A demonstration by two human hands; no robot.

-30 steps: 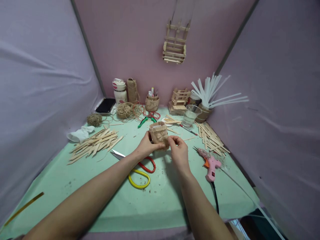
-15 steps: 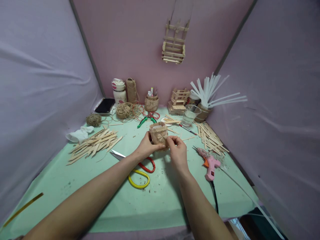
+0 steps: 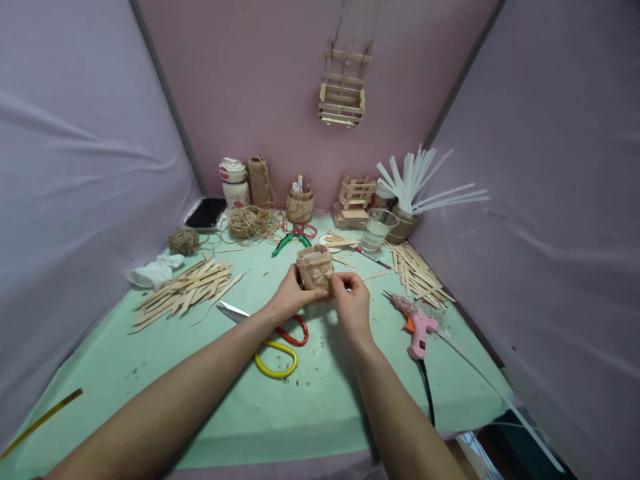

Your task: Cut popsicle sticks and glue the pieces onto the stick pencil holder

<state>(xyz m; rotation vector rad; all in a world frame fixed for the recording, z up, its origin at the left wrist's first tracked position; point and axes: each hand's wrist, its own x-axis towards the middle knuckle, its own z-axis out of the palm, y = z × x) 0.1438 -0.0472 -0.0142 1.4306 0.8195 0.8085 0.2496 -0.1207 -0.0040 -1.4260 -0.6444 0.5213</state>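
A small wooden pot point(image 3: 315, 263) made of craft-stick pieces, with a raised flower on its front, stands at the middle of the table. My left hand point(image 3: 293, 292) grips it from the left side, thumb across its lower front. At the flower's right edge, the thumb and finger of my right hand point(image 3: 351, 300) are pinched together against the pot; whatever lies between them is too small to make out. Scissors point(image 3: 276, 359) with one red and one yellow handle lie under my left forearm. To the right of my right hand rests a pink glue gun point(image 3: 419, 327).
Craft sticks lie in a left pile point(image 3: 187, 291) and a right pile point(image 3: 417, 270). Behind the pot are green-handled pliers point(image 3: 291, 241), twine point(image 3: 247, 221) and a clear cup point(image 3: 377, 230). White glue sticks point(image 3: 417, 177) stand at back right. A stick-built swing point(image 3: 343, 100) hangs above.
The whole view has shifted slightly, so everything sits a little further left. Both hands keep nearly the same hold on the pot.
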